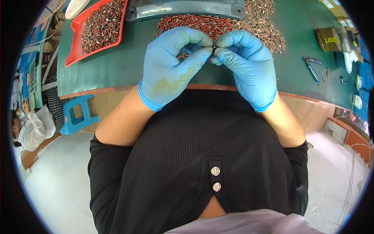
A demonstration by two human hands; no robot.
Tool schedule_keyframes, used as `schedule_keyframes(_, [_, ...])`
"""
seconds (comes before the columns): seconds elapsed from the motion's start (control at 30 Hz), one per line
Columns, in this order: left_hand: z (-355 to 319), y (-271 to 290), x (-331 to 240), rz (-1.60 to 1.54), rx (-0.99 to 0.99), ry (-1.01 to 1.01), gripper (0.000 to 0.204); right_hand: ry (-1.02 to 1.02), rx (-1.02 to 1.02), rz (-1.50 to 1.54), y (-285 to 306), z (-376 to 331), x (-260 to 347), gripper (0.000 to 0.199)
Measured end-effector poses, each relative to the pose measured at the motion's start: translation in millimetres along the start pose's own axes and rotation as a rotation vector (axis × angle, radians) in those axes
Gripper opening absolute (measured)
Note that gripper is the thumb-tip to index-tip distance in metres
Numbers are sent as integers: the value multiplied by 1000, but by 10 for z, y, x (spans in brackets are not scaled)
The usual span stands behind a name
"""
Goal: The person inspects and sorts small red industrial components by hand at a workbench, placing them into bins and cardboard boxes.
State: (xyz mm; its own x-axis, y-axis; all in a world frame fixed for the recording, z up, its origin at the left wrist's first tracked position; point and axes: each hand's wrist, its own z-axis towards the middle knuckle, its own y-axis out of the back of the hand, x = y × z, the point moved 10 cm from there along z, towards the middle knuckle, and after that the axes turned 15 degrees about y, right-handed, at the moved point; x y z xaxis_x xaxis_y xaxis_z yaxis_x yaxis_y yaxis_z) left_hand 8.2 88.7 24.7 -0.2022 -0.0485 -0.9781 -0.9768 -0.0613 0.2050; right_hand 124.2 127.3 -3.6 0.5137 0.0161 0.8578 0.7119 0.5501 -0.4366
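My left hand and my right hand, both in stained blue gloves, meet fingertip to fingertip over the near part of the green table. Thumb and forefinger of each are pinched together. Between them is something tiny and dark, mostly hidden by the fingertips; I cannot make out its kind. Just beyond the hands lies a heap of small red parts with metal ends. To its right spreads a pile of small copper-coloured metal parts. A few loose red pieces show below the left fingers.
A red tray of small red-and-metal parts sits at left. A grey bar-shaped piece lies behind the heap. Blue-handled pliers and an olive container are at right. A blue stool and another person are at left.
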Motion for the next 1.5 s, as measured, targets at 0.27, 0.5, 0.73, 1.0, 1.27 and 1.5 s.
schedule_keyframes(0.27, [-44,126,170,82,-10,49,14,-133,278,-569,-21,-1,-128,12])
schedule_keyframes(0.5, [41,924,356,348,-254,103,9,300,414,-1056,-157,17,-76,10])
schedule_keyframes(0.73, [44,606,391,696,-86,38,11,520,413,-1118,-237,-3,9,16])
schedule_keyframes(1.0, [88,466,339,779,7,-19,9,500,398,-1085,-213,9,3,16])
schedule_keyframes(1.27, [95,445,408,854,46,-1,10,476,398,-1056,-206,9,-6,16])
schedule_keyframes(1.5, [118,496,244,306,-33,88,9,378,337,-742,-259,104,40,13])
